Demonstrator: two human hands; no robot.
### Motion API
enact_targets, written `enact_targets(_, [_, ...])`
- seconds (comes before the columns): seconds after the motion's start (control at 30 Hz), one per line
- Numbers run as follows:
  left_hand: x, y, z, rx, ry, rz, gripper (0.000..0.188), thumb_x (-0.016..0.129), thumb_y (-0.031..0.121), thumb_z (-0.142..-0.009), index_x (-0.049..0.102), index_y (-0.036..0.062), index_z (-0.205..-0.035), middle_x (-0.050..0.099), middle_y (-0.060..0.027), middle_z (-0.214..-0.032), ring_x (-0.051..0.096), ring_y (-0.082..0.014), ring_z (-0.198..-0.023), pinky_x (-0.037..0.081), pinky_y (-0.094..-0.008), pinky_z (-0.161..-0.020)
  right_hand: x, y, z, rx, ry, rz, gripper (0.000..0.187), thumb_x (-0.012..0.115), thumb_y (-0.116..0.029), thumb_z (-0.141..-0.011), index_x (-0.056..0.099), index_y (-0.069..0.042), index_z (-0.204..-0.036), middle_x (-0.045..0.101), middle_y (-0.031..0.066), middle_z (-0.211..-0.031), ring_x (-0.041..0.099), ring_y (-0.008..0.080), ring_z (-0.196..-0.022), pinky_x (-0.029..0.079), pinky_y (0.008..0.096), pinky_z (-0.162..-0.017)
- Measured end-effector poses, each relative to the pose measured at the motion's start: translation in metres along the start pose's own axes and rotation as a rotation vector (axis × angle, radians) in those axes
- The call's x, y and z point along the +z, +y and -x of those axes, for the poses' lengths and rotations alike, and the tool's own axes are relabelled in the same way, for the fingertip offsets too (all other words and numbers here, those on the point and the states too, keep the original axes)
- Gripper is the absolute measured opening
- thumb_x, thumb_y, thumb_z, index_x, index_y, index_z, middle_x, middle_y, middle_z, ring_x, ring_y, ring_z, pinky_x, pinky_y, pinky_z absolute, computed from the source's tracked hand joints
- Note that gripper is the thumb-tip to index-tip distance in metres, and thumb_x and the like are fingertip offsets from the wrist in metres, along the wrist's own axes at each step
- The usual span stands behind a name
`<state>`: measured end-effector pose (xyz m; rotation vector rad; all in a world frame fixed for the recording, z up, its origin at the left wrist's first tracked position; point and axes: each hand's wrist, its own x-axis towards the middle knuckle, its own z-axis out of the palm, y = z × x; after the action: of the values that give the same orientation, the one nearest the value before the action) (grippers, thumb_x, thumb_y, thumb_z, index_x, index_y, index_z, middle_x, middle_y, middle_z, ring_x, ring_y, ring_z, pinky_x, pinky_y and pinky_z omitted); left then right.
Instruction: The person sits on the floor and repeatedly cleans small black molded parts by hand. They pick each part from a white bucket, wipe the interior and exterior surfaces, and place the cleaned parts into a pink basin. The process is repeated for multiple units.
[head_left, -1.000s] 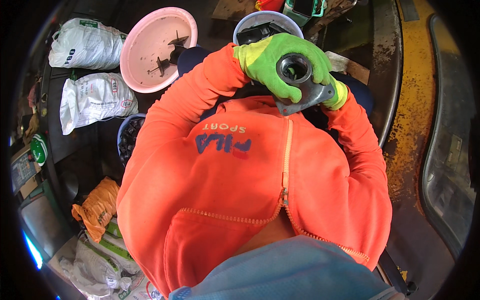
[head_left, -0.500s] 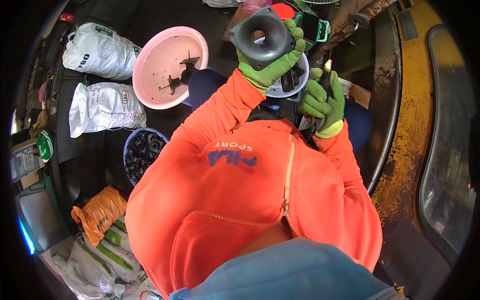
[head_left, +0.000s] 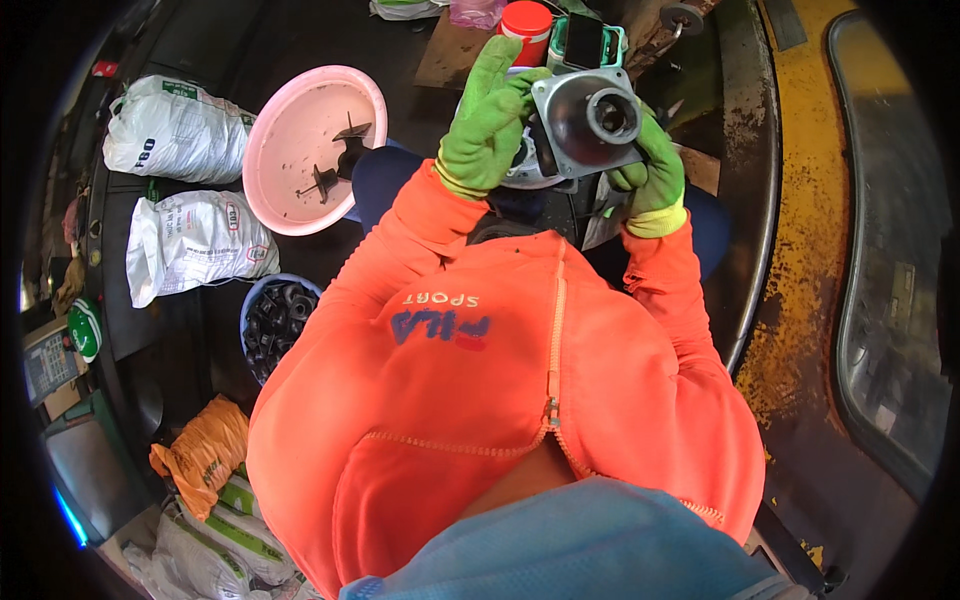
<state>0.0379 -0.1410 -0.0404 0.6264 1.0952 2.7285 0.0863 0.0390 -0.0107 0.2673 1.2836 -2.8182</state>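
Note:
A black funnel-shaped part [head_left: 592, 120] with a square flange and a round neck is held up in front of me, neck facing up. My right hand [head_left: 655, 172], in a green glove, grips its right edge. A pointed blade tip [head_left: 674, 107] shows beside that hand; its handle is hidden. At the part's left edge is my left hand [head_left: 485, 125], also green-gloved, with its fingers apart. Its fingertips are close to the flange corner; I cannot tell whether they touch. Behind the part, a pale basin [head_left: 520, 180] is mostly covered.
A pink basin [head_left: 262, 150] holding a few black pieces stands on the left, near white sacks [head_left: 180, 130]. Below them, a blue basin [head_left: 250, 300] is full of small black parts. Far ahead are a red-lidded container [head_left: 527, 25] and a green-framed box [head_left: 612, 45]. Rusty yellow machinery [head_left: 800, 250] lines the right.
The funnel-shaped part has turned over, from wide mouth showing to neck showing, and passed from my left hand to my right. My left hand has loosened its hold.

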Motion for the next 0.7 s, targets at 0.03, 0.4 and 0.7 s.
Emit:
enact_targets(0.03, [-0.001,-0.001,0.001,-0.111,-0.012,0.181,0.07,0.065,0.039,-0.089,0.037,0.0043,-0.144,0.05,-0.0184,-0.138,0.052,-0.0338,-0.124,0.042,-0.0466,-0.107,-0.003,0.004,-0.002,0.05,-0.073,-0.078,0.032,0.053,-0.023,-0.096,0.06,-0.003,-0.12,0.061,-0.0017,-0.073,0.031,0.0026,-0.041,0.02,0.0204,-0.04])
enact_targets(0.4, [-0.026,0.002,0.003,-0.488,0.174,0.398,0.06,0.051,0.043,-0.093,0.045,0.0035,-0.137,0.055,-0.0258,-0.128,0.061,-0.0435,-0.11,0.05,-0.0658,-0.088,-0.022,0.007,-0.006,-0.299,-0.188,0.936,0.026,0.049,-0.012,-0.1,0.06,-0.007,-0.122,0.06,0.0,-0.086,0.051,0.005,-0.066,0.04,0.0205,-0.056])
enact_targets(0.7, [-0.005,0.016,-0.001,-0.63,0.19,0.368,0.039,0.053,0.021,-0.088,0.058,0.0053,-0.124,0.068,-0.0159,-0.109,0.069,-0.0323,-0.09,0.059,-0.0482,-0.075,-0.014,-0.008,-0.016,-0.814,-0.419,1.455,0.019,0.062,-0.009,-0.09,0.065,-0.004,-0.108,0.067,0.0114,-0.088,0.065,0.0296,-0.075,0.051,0.0348,-0.064])
